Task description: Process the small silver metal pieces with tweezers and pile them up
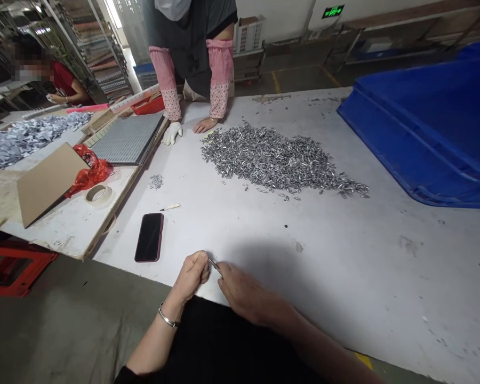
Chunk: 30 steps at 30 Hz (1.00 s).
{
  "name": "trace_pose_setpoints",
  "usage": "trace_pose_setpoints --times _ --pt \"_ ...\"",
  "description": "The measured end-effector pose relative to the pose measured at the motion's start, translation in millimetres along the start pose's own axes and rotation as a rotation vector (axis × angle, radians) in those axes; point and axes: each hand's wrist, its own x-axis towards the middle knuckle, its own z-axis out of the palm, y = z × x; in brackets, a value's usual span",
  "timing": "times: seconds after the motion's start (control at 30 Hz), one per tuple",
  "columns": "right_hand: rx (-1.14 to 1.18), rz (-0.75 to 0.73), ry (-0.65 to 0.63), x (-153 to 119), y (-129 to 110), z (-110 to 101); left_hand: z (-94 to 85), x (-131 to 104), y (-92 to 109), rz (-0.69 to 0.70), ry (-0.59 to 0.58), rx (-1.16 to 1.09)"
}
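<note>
Near the table's front edge, my left hand (194,272) is closed in a fist with the thumb on top. What it holds, if anything, is hidden. Beside it, my right hand (240,290) is closed on a thin metal tool (214,265), whose tip points at my left thumb; its exact kind is too small to tell. Farther off lies a large heap of small grey metal pieces (268,157), oval with pointed ends. A much smaller pile of thin silvery pieces (156,182) lies to the left.
A phone (149,237) and a small pale-handled blade (170,207) lie left of my hands. Blue plastic crates (420,122) stand on the right. A tape roll (99,195) and cardboard (52,184) occupy the left table. Opposite, a person in pink sleeves rests both hands (205,125) on the table.
</note>
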Motion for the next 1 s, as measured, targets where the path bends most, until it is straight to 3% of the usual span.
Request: trace_pose_setpoints --times 0.1,0.23,0.4,0.47,0.63,0.7,0.87,1.0 --pt "-0.071 -0.032 0.069 -2.1 2.3 3.8 2.0 -1.5 1.8 -0.014 -0.012 0.011" --pt "-0.163 0.025 0.038 -3.0 3.6 5.4 3.4 -2.0 -0.4 -0.031 -0.024 0.005" --pt "-0.025 0.025 0.083 -1.3 2.4 -2.1 1.6 -1.7 1.2 -0.010 -0.034 -0.035" --pt "0.125 0.068 0.083 0.9 3.2 -8.7 0.4 -1.9 3.8 0.000 -0.062 -0.079" --pt "1.046 0.250 -0.176 3.8 5.9 -19.5 -1.1 -3.0 6.9 -0.012 -0.034 -0.162" --pt "1.229 0.285 -0.245 2.4 4.9 -16.2 -0.9 -3.3 5.9 -0.021 -0.013 -0.167" --pt "1.060 0.194 -0.213 1.1 0.1 -5.5 1.7 -2.6 3.0 -0.031 -0.027 -0.120" --pt "0.602 0.087 -0.128 0.5 0.4 -7.7 2.7 -0.8 3.9 -0.016 -0.023 -0.035"
